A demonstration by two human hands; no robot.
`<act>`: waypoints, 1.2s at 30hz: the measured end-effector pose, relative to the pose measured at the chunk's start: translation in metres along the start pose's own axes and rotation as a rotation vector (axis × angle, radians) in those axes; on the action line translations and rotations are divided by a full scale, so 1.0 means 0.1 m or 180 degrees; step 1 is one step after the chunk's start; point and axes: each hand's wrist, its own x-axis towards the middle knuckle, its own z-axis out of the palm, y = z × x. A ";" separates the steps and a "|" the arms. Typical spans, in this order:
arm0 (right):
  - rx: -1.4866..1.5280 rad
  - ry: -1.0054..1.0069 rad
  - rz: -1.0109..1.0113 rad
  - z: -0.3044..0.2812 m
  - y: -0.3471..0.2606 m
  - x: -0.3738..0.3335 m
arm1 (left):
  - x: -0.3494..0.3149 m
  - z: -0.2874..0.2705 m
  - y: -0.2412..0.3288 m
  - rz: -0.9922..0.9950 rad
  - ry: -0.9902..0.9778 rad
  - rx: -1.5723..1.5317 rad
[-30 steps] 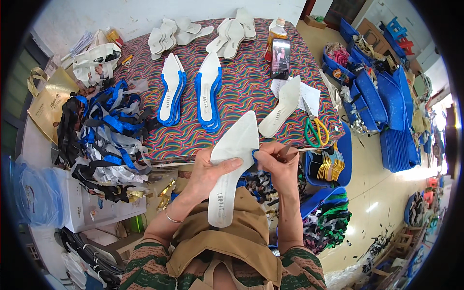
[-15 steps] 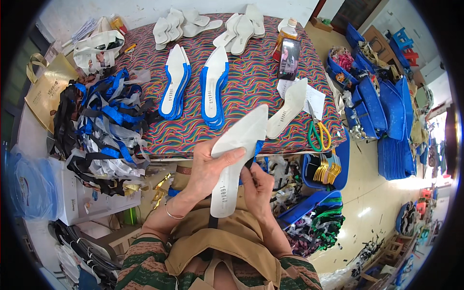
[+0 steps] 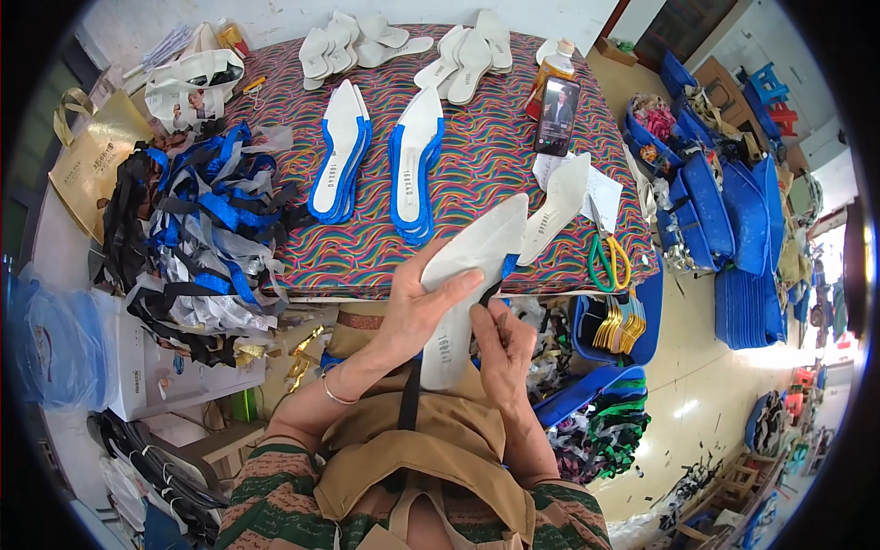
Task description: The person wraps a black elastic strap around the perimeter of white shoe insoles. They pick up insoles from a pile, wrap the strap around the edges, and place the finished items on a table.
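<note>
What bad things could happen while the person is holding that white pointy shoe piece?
The left hand grips the white insole off the table's edge, above the lap, so it might slip and drop. The right hand pinches a dark strap at its side; a hard tug could pull it crooked. The scissors lie close to the table edge, so a bump might knock them off.
</note>
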 end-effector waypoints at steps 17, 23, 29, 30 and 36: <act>-0.0469 -0.0424 -0.0770 -0.11 0.03 -0.21 | -0.09 -0.11 0.31 -0.0575 -0.0425 -0.0715; 0.1637 -0.0413 0.0475 -0.18 -0.43 0.23 | -0.18 -0.06 0.26 -0.1127 -0.0911 -0.1521; 0.1253 0.0015 0.0407 -0.03 -0.39 0.24 | -0.18 -0.15 0.14 -0.0728 -0.1040 -0.0393; 0.1261 -0.0105 0.0386 -0.06 -0.36 0.25 | -0.17 -0.16 0.15 -0.0675 -0.0995 -0.0311; 0.1277 -0.0355 -0.0007 -0.16 -0.30 0.29 | -0.21 -0.09 0.21 -0.0656 -0.0974 -0.0378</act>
